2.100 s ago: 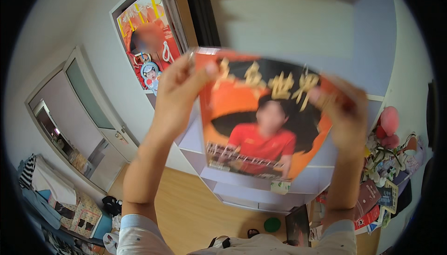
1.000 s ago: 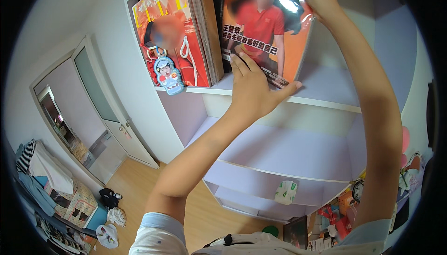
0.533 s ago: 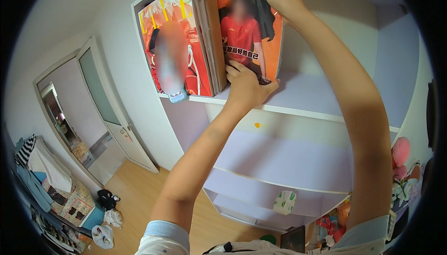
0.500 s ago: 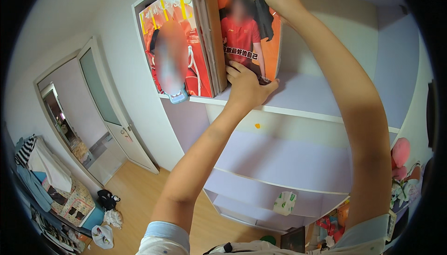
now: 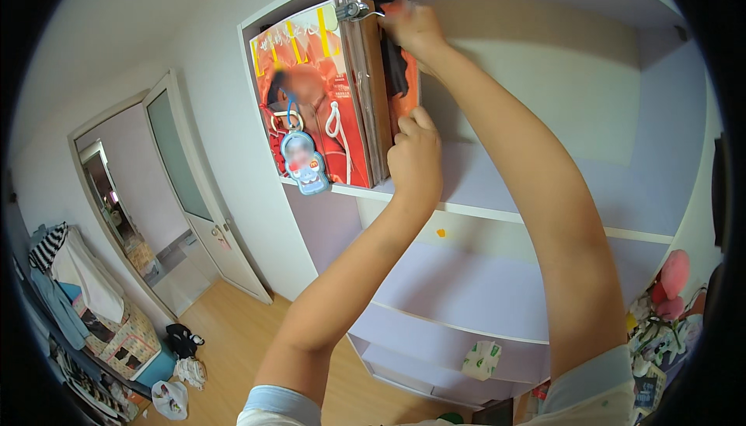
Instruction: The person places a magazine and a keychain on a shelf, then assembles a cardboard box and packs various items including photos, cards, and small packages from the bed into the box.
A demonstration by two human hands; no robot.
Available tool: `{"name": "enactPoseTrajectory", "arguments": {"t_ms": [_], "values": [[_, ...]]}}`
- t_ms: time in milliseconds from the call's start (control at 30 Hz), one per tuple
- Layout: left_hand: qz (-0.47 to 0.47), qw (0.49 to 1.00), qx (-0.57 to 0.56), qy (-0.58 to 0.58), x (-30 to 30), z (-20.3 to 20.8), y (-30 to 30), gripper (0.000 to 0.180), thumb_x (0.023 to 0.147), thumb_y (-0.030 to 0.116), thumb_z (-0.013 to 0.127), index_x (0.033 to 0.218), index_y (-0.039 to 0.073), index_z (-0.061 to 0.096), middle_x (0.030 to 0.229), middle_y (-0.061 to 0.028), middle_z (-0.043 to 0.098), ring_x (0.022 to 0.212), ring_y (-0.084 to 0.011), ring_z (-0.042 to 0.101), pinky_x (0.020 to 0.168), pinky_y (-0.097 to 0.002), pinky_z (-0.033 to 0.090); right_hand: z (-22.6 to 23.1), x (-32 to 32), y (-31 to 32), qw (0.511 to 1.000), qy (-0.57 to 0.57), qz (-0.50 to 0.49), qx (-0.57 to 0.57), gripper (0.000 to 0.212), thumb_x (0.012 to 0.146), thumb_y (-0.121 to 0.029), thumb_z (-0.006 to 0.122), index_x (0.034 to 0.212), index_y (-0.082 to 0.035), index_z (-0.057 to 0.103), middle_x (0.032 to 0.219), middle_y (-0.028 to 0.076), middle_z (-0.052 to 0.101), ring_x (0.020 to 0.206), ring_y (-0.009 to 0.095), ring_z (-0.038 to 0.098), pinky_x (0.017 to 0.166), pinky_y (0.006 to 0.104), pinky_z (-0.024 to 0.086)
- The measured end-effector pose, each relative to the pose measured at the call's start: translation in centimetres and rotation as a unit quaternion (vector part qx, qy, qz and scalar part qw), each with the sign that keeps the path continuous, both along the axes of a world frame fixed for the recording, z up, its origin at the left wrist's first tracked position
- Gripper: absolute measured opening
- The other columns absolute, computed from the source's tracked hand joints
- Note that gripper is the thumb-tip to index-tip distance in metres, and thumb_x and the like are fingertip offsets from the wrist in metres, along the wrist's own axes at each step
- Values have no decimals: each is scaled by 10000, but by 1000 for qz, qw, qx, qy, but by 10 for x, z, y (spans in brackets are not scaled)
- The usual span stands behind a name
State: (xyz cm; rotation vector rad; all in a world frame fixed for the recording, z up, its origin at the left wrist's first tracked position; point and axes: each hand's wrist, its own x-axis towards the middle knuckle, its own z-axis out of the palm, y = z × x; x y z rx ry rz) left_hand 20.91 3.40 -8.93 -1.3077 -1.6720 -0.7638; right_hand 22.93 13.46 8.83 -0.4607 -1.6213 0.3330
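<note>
Lilac shelf [image 5: 478, 176], orange magazine [image 5: 407, 95] by its edge in the curled left hand [image 5: 416, 158] and right hand [image 5: 420, 33].

L arm [image 5: 342, 286] slants up & R from below orange mag [image 5: 406, 88], elbow bent. L hand [image 5: 416, 154] at mag's lower R edge, fingers curled in, knuckles & back showing, thumb hidden. R arm [image 5: 528, 169] reaches up from below & R of mag, elbow slightly bent; R hand [image 5: 413, 29] at mag's top, fingers bent, tips blurred, grip unclear.
</note>
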Motion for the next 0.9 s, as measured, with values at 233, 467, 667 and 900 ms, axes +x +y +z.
{"name": "enactPoseTrajectory", "arguments": {"t_ms": [233,467,667,900], "values": [[-43,998,-43,-8,-22,0,-1,355,696,41,773,946,23,521,789,-130,692,716,-274,723,616,-330,583,-5,36,-55,954,-254,-23,-155,227,922,-174,592,904,48,630,702,148,643,553,213,603,540,350,520],[-74,996,-38,-26,-28,-5,7,164,823,109,699,863,24,565,744,-169,692,717,-318,717,636,-378,579,-45,35,-37,966,-221,59,-122,259,959,-88,520,906,151,606,767,251,675,663,288,725,571,341,617],[-73,996,-49,-20,-37,-8,7,145,823,124,698,843,13,607,758,-168,694,730,-329,716,640,-382,581,-54,38,-42,938,-248,114,-216,174,855,-80,686,865,89,645,748,182,671,640,240,716,607,312,619],[-95,993,-65,-22,-35,-12,7,102,818,109,693,810,13,659,788,-177,694,761,-307,719,670,-368,585,-97,33,-35,957,-261,-31,-118,236,822,-114,754,775,84,634,683,197,664,603,268,713,541,348,546]]}}
